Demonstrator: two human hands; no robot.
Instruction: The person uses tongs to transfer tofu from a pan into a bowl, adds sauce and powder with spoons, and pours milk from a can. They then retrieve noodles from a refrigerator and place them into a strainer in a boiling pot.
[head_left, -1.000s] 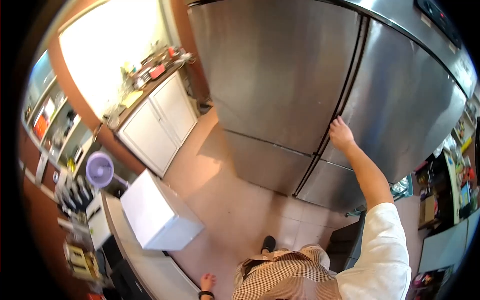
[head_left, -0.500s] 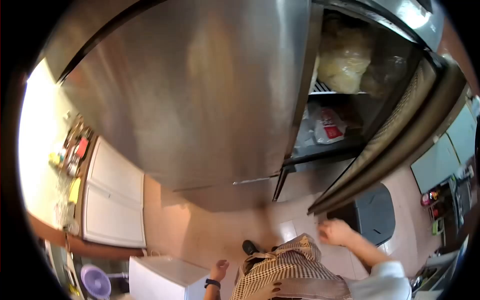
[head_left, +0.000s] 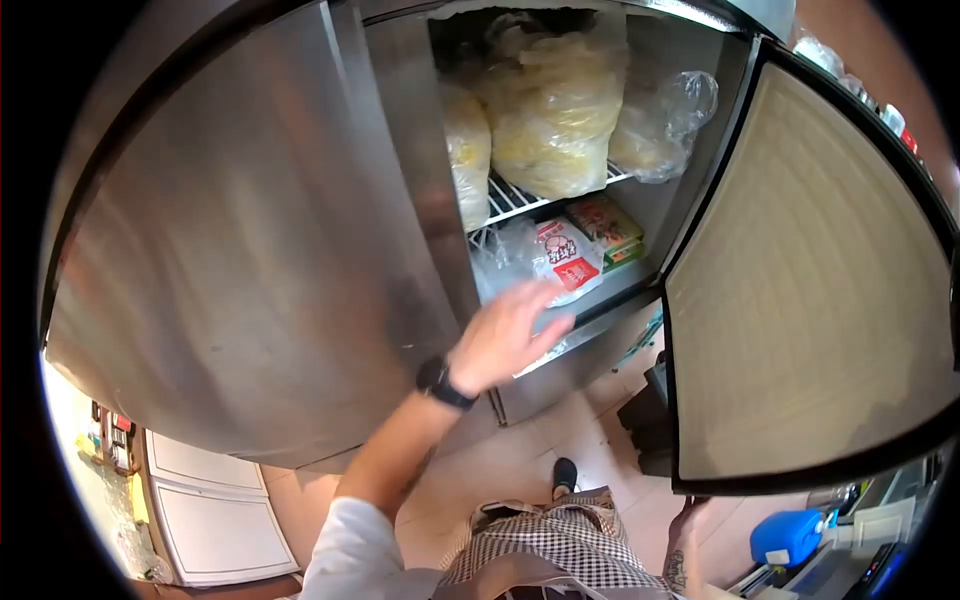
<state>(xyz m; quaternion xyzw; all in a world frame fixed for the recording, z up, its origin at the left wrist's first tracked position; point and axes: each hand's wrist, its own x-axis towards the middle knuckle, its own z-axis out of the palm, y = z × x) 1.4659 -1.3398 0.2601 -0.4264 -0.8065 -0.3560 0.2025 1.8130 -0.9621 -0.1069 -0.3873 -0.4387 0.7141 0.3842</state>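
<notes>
My left hand (head_left: 510,335), with a black watch on the wrist, reaches toward the lower compartment of a steel fridge (head_left: 250,230). Its fingers are stretched out and hold nothing. Just beyond the fingertips lies a white plastic package with red print (head_left: 575,268), next to a green and brown box (head_left: 608,225). On the wire shelf (head_left: 515,200) above sit large clear bags of pale yellowish contents (head_left: 555,120) and a smaller clear bag (head_left: 655,130). Partly hidden, my right hand (head_left: 688,515) is at the lower edge of the open fridge door (head_left: 810,290); its fingers do not show.
The open door takes up the right side. Below it are a dark bin (head_left: 650,420) and a blue jug (head_left: 785,537) by a counter. White cabinets (head_left: 220,520) stand at lower left. Tiled floor (head_left: 450,490) lies around my feet.
The fridge door has swung much wider open. My left hand has risen from beside my body to the lower compartment. My right hand has come to the door's lower edge. The view has turned right.
</notes>
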